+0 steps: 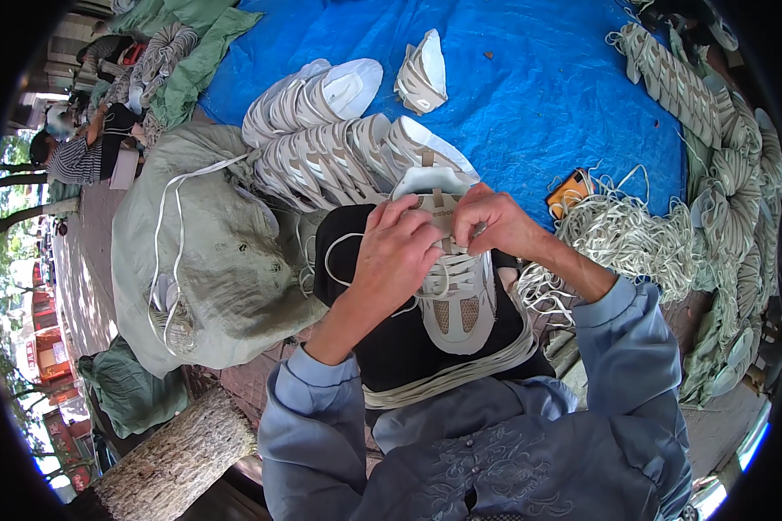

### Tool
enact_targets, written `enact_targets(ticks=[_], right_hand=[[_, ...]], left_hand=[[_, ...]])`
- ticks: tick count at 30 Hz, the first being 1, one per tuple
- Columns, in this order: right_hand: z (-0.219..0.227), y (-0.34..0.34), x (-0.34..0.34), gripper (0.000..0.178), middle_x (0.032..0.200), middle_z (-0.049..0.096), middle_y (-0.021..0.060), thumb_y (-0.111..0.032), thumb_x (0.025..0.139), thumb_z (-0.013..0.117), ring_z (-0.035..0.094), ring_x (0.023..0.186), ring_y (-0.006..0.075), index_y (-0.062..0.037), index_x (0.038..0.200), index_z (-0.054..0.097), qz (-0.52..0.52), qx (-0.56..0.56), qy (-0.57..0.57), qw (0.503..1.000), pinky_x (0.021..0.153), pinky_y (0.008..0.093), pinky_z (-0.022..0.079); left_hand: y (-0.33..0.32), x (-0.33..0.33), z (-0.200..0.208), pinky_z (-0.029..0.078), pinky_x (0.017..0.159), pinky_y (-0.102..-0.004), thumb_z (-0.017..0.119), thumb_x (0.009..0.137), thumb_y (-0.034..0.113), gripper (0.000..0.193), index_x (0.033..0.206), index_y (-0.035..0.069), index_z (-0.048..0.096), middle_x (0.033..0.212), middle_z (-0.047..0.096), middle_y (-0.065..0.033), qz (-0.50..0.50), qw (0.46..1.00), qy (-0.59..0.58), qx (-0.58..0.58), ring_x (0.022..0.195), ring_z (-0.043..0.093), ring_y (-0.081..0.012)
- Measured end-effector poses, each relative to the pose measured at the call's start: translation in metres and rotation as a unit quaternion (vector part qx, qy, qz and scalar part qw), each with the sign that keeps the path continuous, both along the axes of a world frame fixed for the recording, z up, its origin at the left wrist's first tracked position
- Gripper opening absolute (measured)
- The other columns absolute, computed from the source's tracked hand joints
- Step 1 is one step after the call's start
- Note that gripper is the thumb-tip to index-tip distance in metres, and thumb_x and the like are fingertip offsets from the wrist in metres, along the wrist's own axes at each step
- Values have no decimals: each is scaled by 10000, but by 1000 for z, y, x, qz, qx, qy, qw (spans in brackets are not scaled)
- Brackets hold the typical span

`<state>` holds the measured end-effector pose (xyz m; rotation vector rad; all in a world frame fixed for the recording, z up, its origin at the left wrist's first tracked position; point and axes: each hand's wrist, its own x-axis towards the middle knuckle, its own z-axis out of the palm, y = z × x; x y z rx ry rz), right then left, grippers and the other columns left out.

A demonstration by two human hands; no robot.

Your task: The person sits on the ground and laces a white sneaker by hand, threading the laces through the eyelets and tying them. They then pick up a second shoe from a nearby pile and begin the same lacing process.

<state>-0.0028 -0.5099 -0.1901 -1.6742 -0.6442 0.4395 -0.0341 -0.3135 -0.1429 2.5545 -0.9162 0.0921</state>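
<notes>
A beige and white shoe upper [459, 326] lies toe toward me on a dark pad [391, 347] over my lap. White shoelace [457, 276] crosses the lower part of its front, and a loose loop curves out to the left. My left hand [398, 252] is closed at the left side of the lacing, fingers curled over the upper's edge. My right hand [497, 224] pinches thumb against forefinger at the right edge by the top eyelets, seemingly on the lace. Both sets of fingertips partly cover the eyelets, so the lace ends there are hidden.
Stacked shoe uppers [321, 161] and a single upper [422, 74] rest on a blue tarp [530, 95]. Right of me are a heap of white laces [630, 239], an orange-cased phone [569, 193] and bundled uppers [730, 191]. A grey-green sack [208, 252] stands left; a person [82, 161] sits beyond.
</notes>
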Motion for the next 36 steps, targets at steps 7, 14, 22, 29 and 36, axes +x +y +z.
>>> enact_targets(ticks=[7, 14, 22, 29, 36], right_hand=[[3, -3, -16, 191, 651, 571, -22, 42, 498, 639, 536, 725, 149, -97, 588, 544, -121, 38, -113, 985, 755, 291, 360], [2, -18, -12, 220, 702, 575, -20, 44, 506, 650, 548, 783, 156, -103, 644, 561, -136, -76, -227, 961, 710, 309, 360], [22, 22, -24, 184, 628, 560, 26, -100, 543, 656, 544, 708, 188, -81, 689, 546, -68, -240, -384, 889, 638, 319, 425], [16, 19, -9, 201, 636, 588, 53, -66, 599, 656, 600, 634, 228, -84, 774, 558, 17, -280, -141, 950, 549, 338, 454], [7, 12, -7, 198, 653, 605, 56, -56, 620, 655, 607, 621, 225, -87, 783, 549, -36, -159, 48, 985, 545, 312, 464]], left_hand=[[-24, -4, -15, 349, 890, -403, 672, 619, 107, 203, 803, 59, 597, 920, 537, -41, 0, 999, -39, -11, 1040, 453, -243], [3, -7, 4, 361, 874, -403, 688, 598, 90, 280, 856, 56, 584, 1002, 529, -72, 45, 998, -34, 36, 1056, 450, -264], [5, 0, 0, 357, 882, -406, 679, 602, 107, 162, 736, 65, 598, 910, 553, -38, 8, 988, -95, 119, 1019, 466, -235], [16, 4, 2, 374, 852, -398, 639, 629, 91, 88, 689, 70, 577, 815, 562, -22, -6, 996, -64, 64, 968, 498, -226], [10, 6, 3, 400, 772, -375, 609, 662, 96, 87, 686, 55, 536, 783, 548, -58, -10, 998, -61, 33, 918, 517, -237]])
